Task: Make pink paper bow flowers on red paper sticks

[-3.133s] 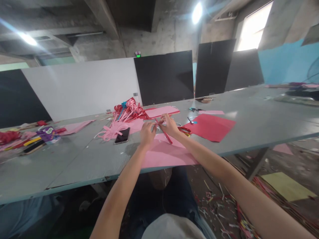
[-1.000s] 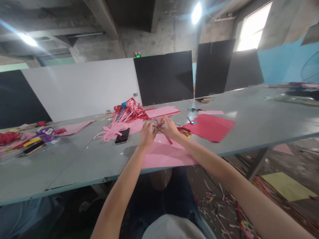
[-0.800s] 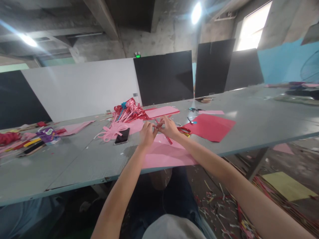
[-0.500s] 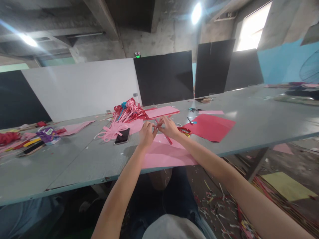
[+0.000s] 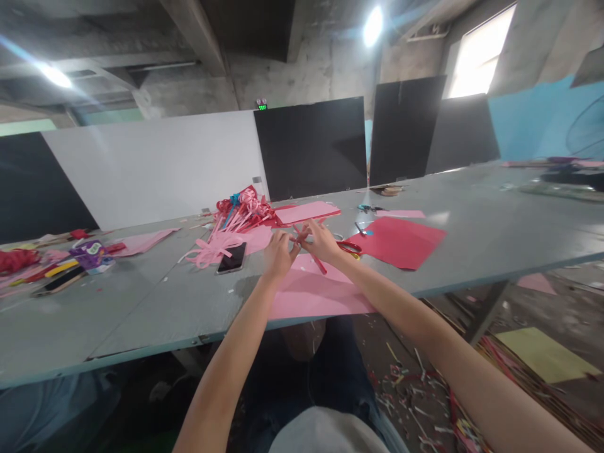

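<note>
My left hand [image 5: 280, 251] and my right hand [image 5: 321, 241] meet over the table, fingertips pinched together on a red paper strip [image 5: 319, 264]. One end of the strip hangs down towards me below my right hand; the part between the fingertips is mostly hidden. Under both hands lies a pink paper sheet [image 5: 316, 296] that reaches the table's front edge. Red-handled scissors [image 5: 350, 247] rest just right of my right hand, partly covered by it. To the left of my left hand lies a phone [image 5: 231, 258], beside a looped pink paper bow [image 5: 214, 250].
Behind the phone is a pile of red and pink curled paper flowers [image 5: 243, 211]. A red sheet [image 5: 406, 242] lies to the right, stacked pink sheets [image 5: 307, 212] at the back. A purple packet [image 5: 89, 254] stands far left on the grey table [image 5: 155, 314]. Paper scraps litter the floor.
Both hands keep their pinch in nearly the same place, with only a slight shift of the fingers. Nothing else on the table has visibly moved.
</note>
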`<state>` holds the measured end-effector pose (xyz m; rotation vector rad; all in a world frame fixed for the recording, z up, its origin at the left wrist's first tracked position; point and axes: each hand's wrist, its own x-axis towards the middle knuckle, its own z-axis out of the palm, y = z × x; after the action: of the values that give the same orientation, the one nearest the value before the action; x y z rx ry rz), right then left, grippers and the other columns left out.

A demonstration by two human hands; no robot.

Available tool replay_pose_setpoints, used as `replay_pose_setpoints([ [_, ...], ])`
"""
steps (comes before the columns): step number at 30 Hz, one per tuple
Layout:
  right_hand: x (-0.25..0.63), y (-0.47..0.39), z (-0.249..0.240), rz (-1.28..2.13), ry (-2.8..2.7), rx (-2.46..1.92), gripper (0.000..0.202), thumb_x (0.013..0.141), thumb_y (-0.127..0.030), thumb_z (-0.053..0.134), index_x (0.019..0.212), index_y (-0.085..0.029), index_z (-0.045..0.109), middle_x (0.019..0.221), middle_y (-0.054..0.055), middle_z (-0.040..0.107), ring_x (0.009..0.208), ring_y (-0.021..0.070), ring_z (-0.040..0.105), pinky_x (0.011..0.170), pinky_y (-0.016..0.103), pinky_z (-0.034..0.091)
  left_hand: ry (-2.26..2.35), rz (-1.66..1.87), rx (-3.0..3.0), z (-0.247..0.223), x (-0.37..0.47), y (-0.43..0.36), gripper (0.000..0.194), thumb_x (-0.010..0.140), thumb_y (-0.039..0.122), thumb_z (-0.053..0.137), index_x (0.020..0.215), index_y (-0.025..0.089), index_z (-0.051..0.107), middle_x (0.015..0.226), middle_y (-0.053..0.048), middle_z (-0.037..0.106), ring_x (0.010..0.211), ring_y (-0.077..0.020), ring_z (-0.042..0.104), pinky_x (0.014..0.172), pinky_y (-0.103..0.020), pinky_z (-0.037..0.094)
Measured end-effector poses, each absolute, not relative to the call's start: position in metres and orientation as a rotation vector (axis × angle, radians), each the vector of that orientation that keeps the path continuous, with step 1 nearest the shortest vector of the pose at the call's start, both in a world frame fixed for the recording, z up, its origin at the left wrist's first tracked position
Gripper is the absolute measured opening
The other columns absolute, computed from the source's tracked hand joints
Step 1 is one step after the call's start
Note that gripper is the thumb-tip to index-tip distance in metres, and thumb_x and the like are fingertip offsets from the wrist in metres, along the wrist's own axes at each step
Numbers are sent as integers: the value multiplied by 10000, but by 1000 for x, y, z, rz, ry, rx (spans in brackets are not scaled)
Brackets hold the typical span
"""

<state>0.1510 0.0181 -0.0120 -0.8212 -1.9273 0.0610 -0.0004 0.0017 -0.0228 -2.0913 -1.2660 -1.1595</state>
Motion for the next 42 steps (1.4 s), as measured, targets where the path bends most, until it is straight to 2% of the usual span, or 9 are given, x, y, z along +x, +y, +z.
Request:
replay_pose_setpoints([
  [10, 150, 15, -10, 71, -1941, -851, 208, 722, -137, 546, 880, -219, 439, 818, 14, 703, 832, 204, 643, 798, 325, 400, -1290, -1187, -2065, -26, 0, 5, 50, 766, 200, 597, 795, 200, 556, 833, -34, 571, 803, -168, 573, 660, -274, 431],
  [18, 151, 17, -11, 66, -1941, -850, 226, 709, -131, 550, 877, -215, 423, 808, 17, 700, 815, 206, 650, 745, 304, 402, -1285, -1175, -2088, -25, 0, 3, 54, 768, 204, 596, 810, 192, 564, 836, -33, 574, 762, -158, 578, 651, -271, 431],
  [28, 151, 20, -13, 61, -1912, -854, 224, 701, -133, 518, 894, -215, 438, 804, 8, 689, 791, 194, 645, 724, 299, 415, -1258, -1160, -2112, -23, -2, 2, 79, 824, 265, 546, 839, 192, 570, 862, -44, 580, 781, -155, 582, 644, -264, 432],
  [42, 151, 20, -13, 79, -1940, -853, 248, 693, -113, 527, 900, -210, 431, 797, 11, 694, 780, 199, 645, 739, 310, 408, -1283, -1137, -2120, -23, -2, 1, 35, 791, 214, 574, 823, 200, 568, 844, -37, 573, 795, -164, 579, 657, -274, 432],
])
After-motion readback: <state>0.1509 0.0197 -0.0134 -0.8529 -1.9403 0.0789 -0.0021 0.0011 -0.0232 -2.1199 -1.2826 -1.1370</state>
